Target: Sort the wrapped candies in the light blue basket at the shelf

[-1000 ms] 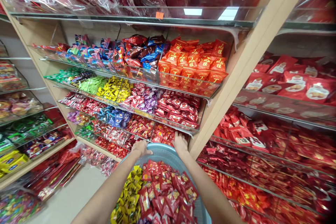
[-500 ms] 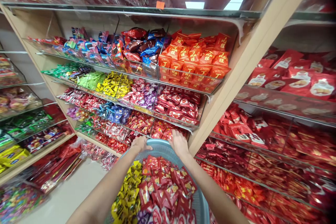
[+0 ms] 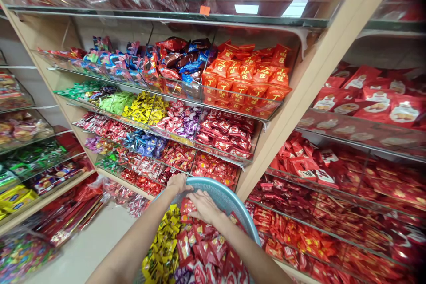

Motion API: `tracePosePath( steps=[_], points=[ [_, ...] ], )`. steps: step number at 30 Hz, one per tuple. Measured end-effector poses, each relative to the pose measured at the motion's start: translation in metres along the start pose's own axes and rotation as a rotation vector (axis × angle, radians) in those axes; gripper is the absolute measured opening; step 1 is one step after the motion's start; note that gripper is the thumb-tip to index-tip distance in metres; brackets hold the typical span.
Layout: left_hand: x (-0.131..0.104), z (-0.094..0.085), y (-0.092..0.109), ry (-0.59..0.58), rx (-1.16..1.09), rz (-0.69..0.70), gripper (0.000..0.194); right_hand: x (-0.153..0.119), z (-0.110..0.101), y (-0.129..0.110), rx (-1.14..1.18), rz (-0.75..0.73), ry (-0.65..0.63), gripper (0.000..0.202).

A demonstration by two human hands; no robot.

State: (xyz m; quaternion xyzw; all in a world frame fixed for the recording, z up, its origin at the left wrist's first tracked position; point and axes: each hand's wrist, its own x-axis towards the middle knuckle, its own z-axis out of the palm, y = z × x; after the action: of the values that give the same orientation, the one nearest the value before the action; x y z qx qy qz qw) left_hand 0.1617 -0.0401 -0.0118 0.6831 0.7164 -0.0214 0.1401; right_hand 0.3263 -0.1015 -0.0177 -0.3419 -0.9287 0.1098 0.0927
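Observation:
A round blue-grey plastic basket [image 3: 229,191] is in front of me, filled with wrapped candies. Yellow-wrapped candies [image 3: 163,239] lie along its left side, red-wrapped candies [image 3: 206,253] fill the middle and right, and a few purple ones [image 3: 183,275] show at the near edge. My left hand [image 3: 178,184] is closed around the basket's far rim, thumb on the inside. Inside the basket my right hand [image 3: 203,206] lies palm down over red candies at the far side, its fingers stretched out and slightly apart; what is under the palm is hidden.
Ahead, a wooden shelf has clear-fronted bins of candies, with red packets [image 3: 214,168] in the bin just beyond the basket. A wooden upright [image 3: 319,75] divides it from more red-packet shelves at right. Bagged goods [image 3: 26,253] lie on the floor at left.
My right hand has moved from the red-candy bin beyond the far rim, back and down into the basket. My left hand has stayed on the rim.

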Motion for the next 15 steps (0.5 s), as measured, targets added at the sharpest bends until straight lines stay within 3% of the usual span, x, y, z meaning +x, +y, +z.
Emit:
tracePosePath(
  steps=[7, 10, 12, 15],
  points=[
    [0.0, -0.001, -0.001, 0.001, -0.005, 0.008, 0.055, -0.004, 0.002, -0.002, 0.005, 0.037, -0.086, 0.043],
    [0.001, -0.002, -0.001, -0.003, 0.0, 0.015, 0.052, -0.006, -0.013, 0.003, 0.041, 0.064, -0.005, 0.043],
    [0.002, -0.002, -0.001, -0.011, -0.01, 0.018, 0.05, -0.005, -0.029, 0.012, 0.022, 0.157, 0.12, 0.038],
    [0.003, -0.002, -0.001, -0.015, -0.035, 0.013, 0.051, -0.002, -0.051, 0.032, -0.128, 0.445, 0.204, 0.031]
  ],
)
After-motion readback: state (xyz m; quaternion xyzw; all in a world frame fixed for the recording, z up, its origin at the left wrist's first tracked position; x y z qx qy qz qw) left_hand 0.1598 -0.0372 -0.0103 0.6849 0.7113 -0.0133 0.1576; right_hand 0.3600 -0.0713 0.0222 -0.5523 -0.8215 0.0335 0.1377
